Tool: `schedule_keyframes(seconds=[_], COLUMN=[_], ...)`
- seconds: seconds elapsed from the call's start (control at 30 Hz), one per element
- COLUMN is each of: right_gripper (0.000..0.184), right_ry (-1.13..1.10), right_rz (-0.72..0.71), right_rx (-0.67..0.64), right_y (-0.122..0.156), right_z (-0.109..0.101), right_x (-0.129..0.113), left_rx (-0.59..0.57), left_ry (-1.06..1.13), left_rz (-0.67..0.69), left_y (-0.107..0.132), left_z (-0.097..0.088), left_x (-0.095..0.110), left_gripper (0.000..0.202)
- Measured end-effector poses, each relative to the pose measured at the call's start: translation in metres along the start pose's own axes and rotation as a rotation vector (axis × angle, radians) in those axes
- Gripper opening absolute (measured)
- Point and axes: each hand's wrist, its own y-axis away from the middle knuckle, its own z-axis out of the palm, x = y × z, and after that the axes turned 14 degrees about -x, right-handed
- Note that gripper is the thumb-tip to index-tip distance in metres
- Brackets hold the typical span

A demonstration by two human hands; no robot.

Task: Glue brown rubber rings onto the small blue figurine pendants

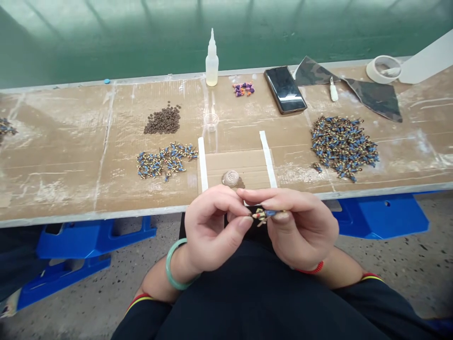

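Observation:
My right hand pinches a tiny painted figurine between thumb and forefinger, by its blue end. The figurine lies sideways, with yellowish limbs and a red spot. My left hand is closed in a pinch at the figurine's other end, on a small dark brown piece mostly hidden by the fingertips. Both hands are just off the table's front edge. Just beyond them sits a round, whitish, crusted lump on a cardboard patch between two white tape strips.
Similar figurines lie in a left pile and a larger right pile. Behind are small brown discs, an upright dropper bottle, purple-orange pieces, a phone, camouflage cloth and a tape roll. Blue stools stand below.

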Motion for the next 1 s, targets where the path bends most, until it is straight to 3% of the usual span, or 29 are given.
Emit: schedule_keyframes(seconds=[0.13, 0.4, 0.63, 0.8, 1.0], right_gripper=[0.032, 0.031, 0.025, 0.022, 0.029], right_ry=[0.008, 0.139, 0.369, 0.355, 0.39], right_rz=[-0.142, -0.204, -0.325, -0.315, -0.242], right_rx=[-0.041, -0.126, -0.074, -0.06, -0.257], right_y=[-0.005, -0.016, -0.014, -0.014, -0.012], right_z=[-0.003, -0.01, -0.011, -0.015, -0.026], right_x=[-0.002, -0.01, -0.004, -0.008, -0.012], left_rx=[-0.002, 0.0, 0.043, 0.071, 0.068], left_ry=[0.018, 0.022, -0.007, -0.156, -0.256], left_rz=[-0.014, -0.011, 0.056, 0.205, 0.265], left_y=[0.0, -0.001, 0.003, 0.004, 0.006], left_z=[0.001, 0.002, 0.008, 0.009, 0.007], left_x=[0.002, 0.002, -0.004, -0.003, -0.004], left_gripper=[0.02, 0.021, 0.012, 0.008, 0.01])
